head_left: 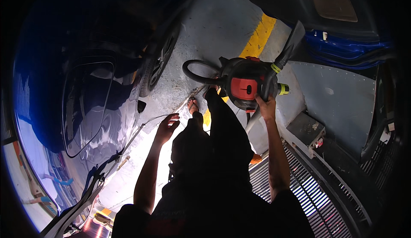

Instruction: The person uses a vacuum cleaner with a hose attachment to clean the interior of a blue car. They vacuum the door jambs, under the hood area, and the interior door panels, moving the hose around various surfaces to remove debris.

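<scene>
My right hand (266,108) is closed on the side of a red and black canister vacuum cleaner (243,88), where its hose curves past. The vacuum hangs in front of my legs, to the right. Its black hose (198,62) loops out on the left, and a flat, dark nozzle (295,37) points up at the far right. A yellow-green collar (275,68) sits below the nozzle. My left hand (167,128) hangs beside my left leg, fingers loosely apart and holding nothing. What my right fingertips grip underneath is partly hidden.
A glossy dark-blue car (47,96) stands close on the left, with its wheel (159,60) ahead. A yellow stripe (258,35) crosses the grey floor. On the right are a grey panel (332,94), blue bodywork (342,49) and a slatted metal grating (306,191). A thin cord (150,120) runs near my left hand.
</scene>
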A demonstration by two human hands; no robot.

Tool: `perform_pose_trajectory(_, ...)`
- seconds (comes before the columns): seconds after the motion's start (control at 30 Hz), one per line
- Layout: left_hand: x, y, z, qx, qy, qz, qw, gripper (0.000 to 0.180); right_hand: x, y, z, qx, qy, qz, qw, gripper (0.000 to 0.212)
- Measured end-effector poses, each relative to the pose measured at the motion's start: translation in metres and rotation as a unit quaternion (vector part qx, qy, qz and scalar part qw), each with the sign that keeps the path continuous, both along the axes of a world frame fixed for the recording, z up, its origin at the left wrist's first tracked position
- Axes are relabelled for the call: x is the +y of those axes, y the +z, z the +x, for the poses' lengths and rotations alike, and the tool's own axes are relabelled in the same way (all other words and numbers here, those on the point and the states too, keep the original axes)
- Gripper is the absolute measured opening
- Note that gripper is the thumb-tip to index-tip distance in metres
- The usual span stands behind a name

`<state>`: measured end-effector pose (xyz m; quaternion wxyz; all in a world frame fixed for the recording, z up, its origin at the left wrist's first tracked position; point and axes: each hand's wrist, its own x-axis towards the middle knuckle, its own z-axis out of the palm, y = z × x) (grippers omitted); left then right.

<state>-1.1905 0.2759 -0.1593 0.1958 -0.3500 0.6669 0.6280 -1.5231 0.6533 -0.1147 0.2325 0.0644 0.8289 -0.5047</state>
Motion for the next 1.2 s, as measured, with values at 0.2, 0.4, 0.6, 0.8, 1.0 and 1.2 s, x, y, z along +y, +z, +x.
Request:
perform_pose_trajectory(0.2,0.048,0.036,-0.153,0.057,0.010,0.008,0.998,0.043,-0.025,-0.028,-0.069,-0.045,0.118,0.070,0.990,0.033)
perform_pose_trajectory(0.4,0.093,0.054,-0.319,0.161,0.082,0.040,0.983,0.057,-0.067,-0.046,-0.131,-0.019,0.211,0.051,0.976,0.033)
perform_pose_trajectory(0.6,0.095,0.035,-0.459,0.222,0.215,0.030,0.951,0.078,-0.096,-0.043,-0.169,-0.062,0.285,0.081,0.953,0.043)
perform_pose_trajectory(0.8,0.084,0.047,-0.489,0.123,0.218,-0.046,0.967,0.035,-0.104,-0.050,-0.215,-0.090,0.358,-0.005,0.929,0.053)
perform_pose_trajectory(1.0,0.061,0.131,-0.358,0.160,0.275,-0.040,0.947,0.020,-0.106,-0.086,-0.287,-0.023,0.341,-0.002,0.940,0.032)
perform_pose_trajectory(1.2,0.050,0.208,-0.270,0.186,0.370,-0.062,0.908,0.018,-0.123,-0.132,-0.331,0.062,0.287,-0.019,0.956,0.021)
